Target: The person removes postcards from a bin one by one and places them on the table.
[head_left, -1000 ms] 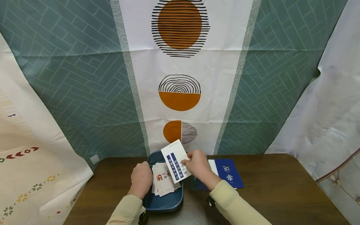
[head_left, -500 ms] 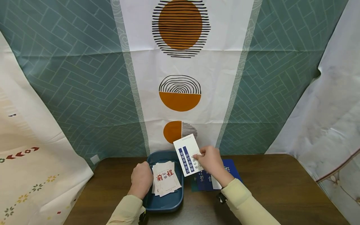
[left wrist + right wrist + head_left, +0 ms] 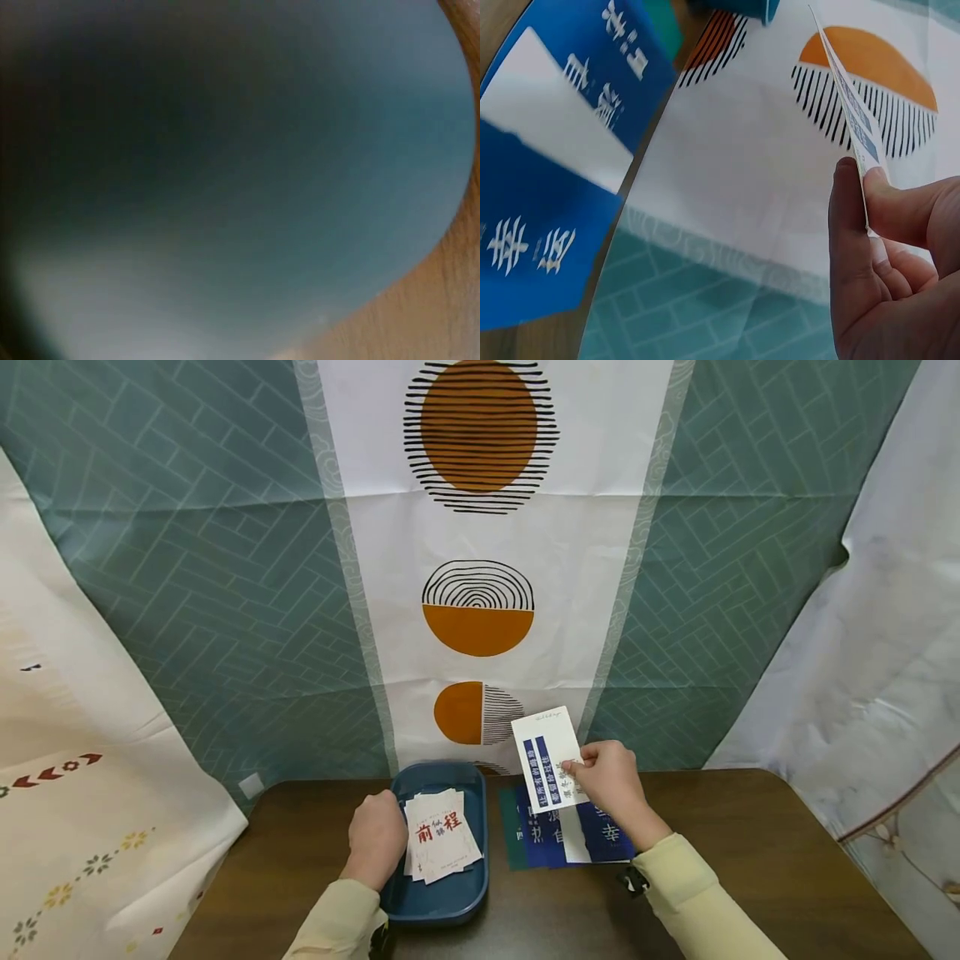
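Observation:
My right hand (image 3: 617, 783) pinches a white card (image 3: 543, 764) with two blue bands of writing, between thumb and fingers. In the right wrist view the card (image 3: 849, 101) is seen almost edge-on, upright from the fingertips. Below it in the head view, blue cards (image 3: 609, 845) with white characters lie spread on the table, a white one (image 3: 573, 842) among them and a green one (image 3: 513, 835) at their left end. My left hand (image 3: 377, 833) grips the left rim of a dark blue tray (image 3: 438, 906). Several white cards (image 3: 450, 852) with red characters lie stacked inside it.
The brown wooden table (image 3: 750, 860) meets a hanging cloth (image 3: 480, 760) with orange circles at its back edge. Cream fabric (image 3: 112, 827) hangs at the left, and white fabric (image 3: 862, 735) at the right. Blurred blue-green tray wall (image 3: 337, 210) fills most of the left wrist view.
My right hand has carried the white card rightward, from over the tray to over the blue cards. The stack in the tray is now fully in sight. The left hand stays on the rim.

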Motion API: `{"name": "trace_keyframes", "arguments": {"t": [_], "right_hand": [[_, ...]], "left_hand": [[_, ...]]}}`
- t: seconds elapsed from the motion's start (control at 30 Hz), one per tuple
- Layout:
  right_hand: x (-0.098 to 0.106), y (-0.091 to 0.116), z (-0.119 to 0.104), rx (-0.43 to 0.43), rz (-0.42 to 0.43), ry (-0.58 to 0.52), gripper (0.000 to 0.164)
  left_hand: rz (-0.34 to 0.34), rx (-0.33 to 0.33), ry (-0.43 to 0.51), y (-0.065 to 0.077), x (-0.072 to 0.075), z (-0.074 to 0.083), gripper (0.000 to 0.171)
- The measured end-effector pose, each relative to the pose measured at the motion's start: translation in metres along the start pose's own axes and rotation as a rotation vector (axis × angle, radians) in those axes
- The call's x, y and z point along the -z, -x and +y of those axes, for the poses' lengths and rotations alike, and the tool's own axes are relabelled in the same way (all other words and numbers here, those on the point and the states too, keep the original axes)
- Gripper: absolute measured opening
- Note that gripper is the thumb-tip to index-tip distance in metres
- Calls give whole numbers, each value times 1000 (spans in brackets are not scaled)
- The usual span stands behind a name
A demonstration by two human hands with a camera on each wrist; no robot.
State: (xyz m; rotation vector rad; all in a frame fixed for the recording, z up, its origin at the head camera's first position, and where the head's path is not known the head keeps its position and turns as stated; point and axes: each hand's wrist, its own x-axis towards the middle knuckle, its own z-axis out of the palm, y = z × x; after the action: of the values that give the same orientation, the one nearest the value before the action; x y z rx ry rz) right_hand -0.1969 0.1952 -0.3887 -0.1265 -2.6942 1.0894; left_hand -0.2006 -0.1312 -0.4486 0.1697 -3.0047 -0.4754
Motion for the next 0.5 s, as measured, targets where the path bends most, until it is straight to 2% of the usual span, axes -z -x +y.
{"name": "trace_keyframes", "arguments": {"t": [0.17, 0.3, 0.5], "right_hand": [[13, -3, 17, -32, 8, 31, 39], [22, -5, 36, -43, 24, 86, 36], [34, -4, 69, -111, 4, 157, 28]], "left_hand": [[-9, 2, 3, -3, 2, 2, 11], [-15, 18, 7, -3, 2, 1, 10], [-16, 15, 8, -2, 0, -2, 12]]}}
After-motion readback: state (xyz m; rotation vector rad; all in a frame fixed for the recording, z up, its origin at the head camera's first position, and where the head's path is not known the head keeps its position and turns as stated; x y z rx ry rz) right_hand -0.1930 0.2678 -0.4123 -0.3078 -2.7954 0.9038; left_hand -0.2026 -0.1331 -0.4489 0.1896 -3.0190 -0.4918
